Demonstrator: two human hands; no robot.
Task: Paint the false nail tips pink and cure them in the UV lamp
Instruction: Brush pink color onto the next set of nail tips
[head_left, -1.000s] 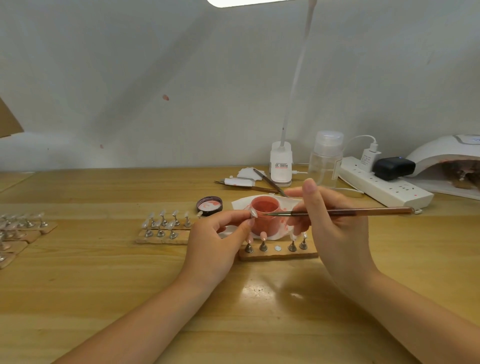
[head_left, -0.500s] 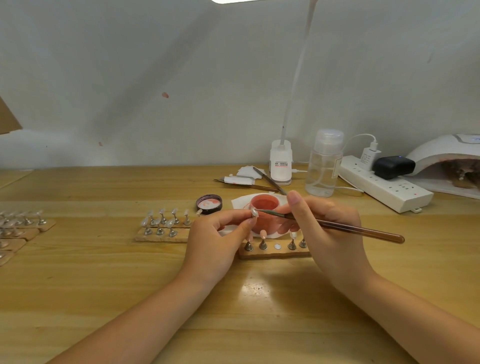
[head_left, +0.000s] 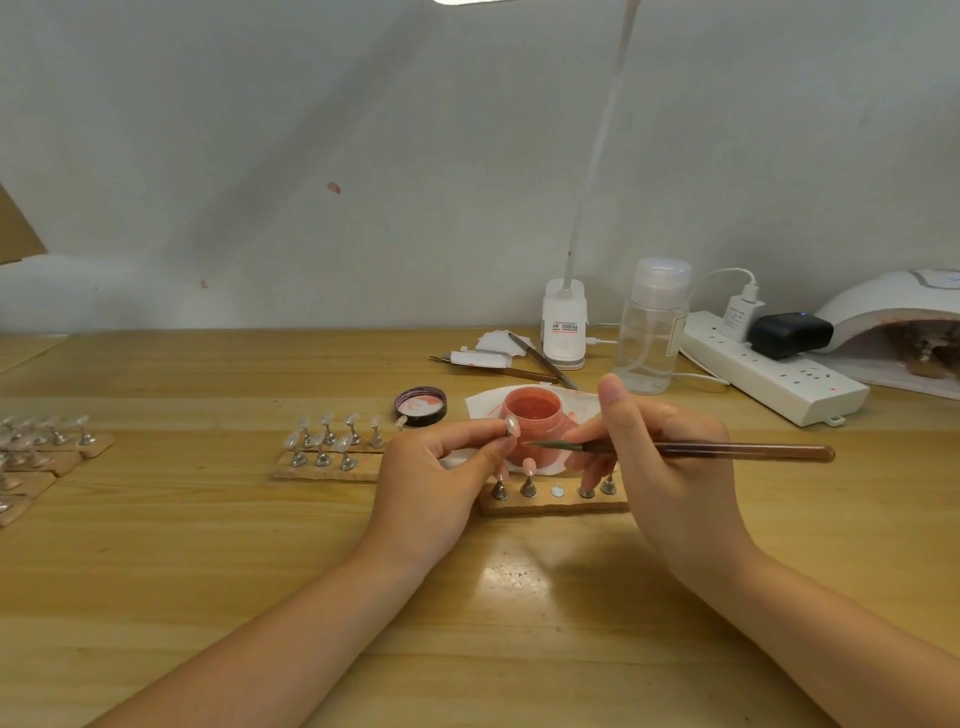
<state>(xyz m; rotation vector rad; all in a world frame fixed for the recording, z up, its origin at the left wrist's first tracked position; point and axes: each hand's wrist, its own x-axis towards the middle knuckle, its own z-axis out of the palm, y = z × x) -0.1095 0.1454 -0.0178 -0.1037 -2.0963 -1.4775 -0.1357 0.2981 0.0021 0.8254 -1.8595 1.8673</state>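
Nail tip (head_left: 511, 426) on its stand is pinched between thumb and forefinger of the left hand (head_left: 441, 478), held just above the wooden holder (head_left: 550, 503). Right hand (head_left: 670, 467) grips the brush (head_left: 680, 449) (bristles pointing at the tip), before the pink pot (head_left: 532, 415).

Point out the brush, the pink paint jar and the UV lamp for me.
brush (head_left: 727, 450): head view, on its brown handle.
pink paint jar (head_left: 535, 415): head view, on its side wall.
UV lamp (head_left: 883, 299): head view, on its white dome.
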